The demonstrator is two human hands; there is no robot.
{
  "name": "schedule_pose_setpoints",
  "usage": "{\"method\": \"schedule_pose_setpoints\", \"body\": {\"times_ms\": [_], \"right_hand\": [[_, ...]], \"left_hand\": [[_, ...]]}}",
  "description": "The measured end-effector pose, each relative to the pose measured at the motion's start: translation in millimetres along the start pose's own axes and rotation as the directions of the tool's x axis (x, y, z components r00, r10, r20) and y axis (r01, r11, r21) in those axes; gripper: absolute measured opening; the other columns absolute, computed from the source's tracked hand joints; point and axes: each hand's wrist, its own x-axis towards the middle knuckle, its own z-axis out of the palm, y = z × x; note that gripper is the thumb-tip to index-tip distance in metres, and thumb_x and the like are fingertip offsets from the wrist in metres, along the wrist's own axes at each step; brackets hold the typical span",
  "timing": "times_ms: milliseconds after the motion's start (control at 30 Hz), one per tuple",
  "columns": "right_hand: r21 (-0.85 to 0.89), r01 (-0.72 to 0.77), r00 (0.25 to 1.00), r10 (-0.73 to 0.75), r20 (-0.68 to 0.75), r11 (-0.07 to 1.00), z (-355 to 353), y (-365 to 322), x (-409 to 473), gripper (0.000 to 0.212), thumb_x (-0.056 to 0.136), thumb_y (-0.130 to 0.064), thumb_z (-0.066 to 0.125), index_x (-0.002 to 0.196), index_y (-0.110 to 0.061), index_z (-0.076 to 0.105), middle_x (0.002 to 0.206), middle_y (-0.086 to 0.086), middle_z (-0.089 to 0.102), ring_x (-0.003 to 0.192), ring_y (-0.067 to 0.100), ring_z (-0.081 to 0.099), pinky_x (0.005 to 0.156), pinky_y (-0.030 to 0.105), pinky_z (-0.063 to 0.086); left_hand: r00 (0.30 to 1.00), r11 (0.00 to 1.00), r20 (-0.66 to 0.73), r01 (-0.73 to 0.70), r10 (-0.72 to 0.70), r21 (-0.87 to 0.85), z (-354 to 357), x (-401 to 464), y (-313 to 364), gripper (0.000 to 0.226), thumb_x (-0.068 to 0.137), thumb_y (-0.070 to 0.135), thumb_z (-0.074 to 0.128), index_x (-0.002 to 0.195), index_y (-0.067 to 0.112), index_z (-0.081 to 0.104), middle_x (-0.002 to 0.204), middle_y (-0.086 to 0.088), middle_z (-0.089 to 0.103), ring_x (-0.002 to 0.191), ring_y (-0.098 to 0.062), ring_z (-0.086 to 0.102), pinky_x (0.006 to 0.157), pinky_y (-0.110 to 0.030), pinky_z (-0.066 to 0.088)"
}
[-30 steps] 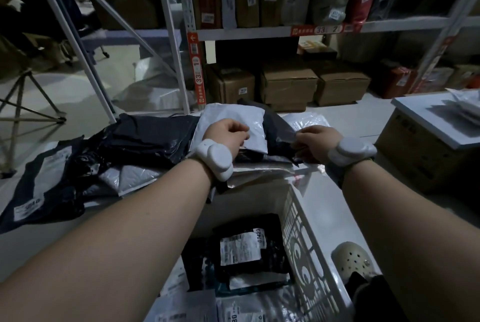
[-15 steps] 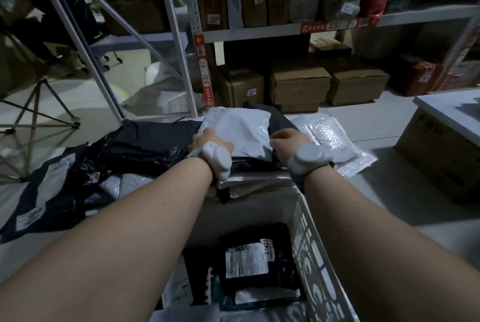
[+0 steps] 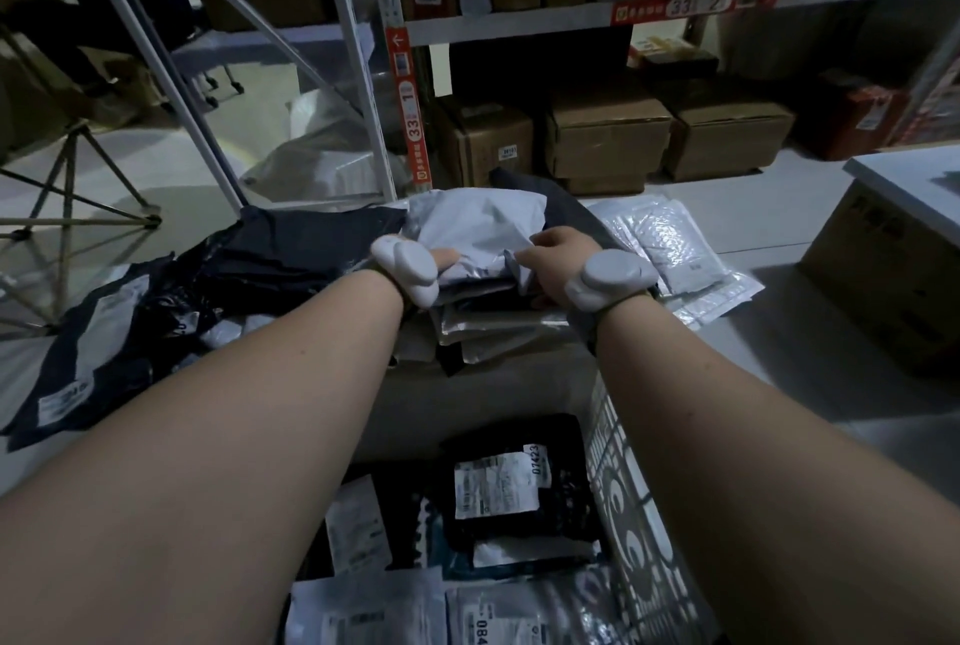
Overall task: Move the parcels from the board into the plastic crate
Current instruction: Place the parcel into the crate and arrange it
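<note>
Dim storeroom: shelving [image 3: 519, 23] far, cardboard boxes [image 3: 608, 135] beneath. Left hand [image 3: 441, 259] and right hand [image 3: 558, 254] both grip white parcel [image 3: 478, 223] atop pile beyond white crate [image 3: 628, 504] (crate near, holding parcels). Left fingers mostly hidden; board unseen.

You are getting one view only, from the head camera, which is looking forward and steeply down. The white plastic crate [image 3: 631, 504] is sitting close beneath the lens; beyond the crate, the metal shelving [image 3: 519, 23] is filling the top.
</note>
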Motion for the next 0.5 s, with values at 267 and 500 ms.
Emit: {"method": "schedule_pose_setpoints", "body": {"times_ms": [267, 500], "right_hand": [[0.001, 0.063, 0.997, -0.063, -0.054, 0.998, -1, -5, -9, 0.039, 0.07, -0.044, 0.046, 0.058, -0.013, 0.066, 0.05, 0.009, 0.065, 0.071, 0.038, 0.067, 0.084, 0.046, 0.054], [0.079, 0.113, 0.99, -0.105, -0.097, 0.99, 3, -8, -32, 0.049, 0.088, -0.063, 0.038, 0.088, -0.022, 0.064, 0.071, 0.004, 0.068, 0.072, 0.026, 0.065, 0.077, 0.04, 0.051]], "left_hand": [[0.984, 0.845, -0.077, -0.177, 0.16, -0.504, -8, -6, -12, 0.067, 0.07, 0.033, 0.077, 0.129, 0.01, 0.055, 0.123, -0.012, 0.062, 0.111, -0.028, 0.06, 0.101, -0.041, 0.046], [0.928, 0.519, -0.204, -0.346, 0.312, -0.782, -14, -30, -18, 0.035, 0.08, 0.005, 0.069, 0.112, 0.012, 0.059, 0.103, -0.004, 0.067, 0.102, -0.023, 0.063, 0.098, -0.046, 0.049]]}}
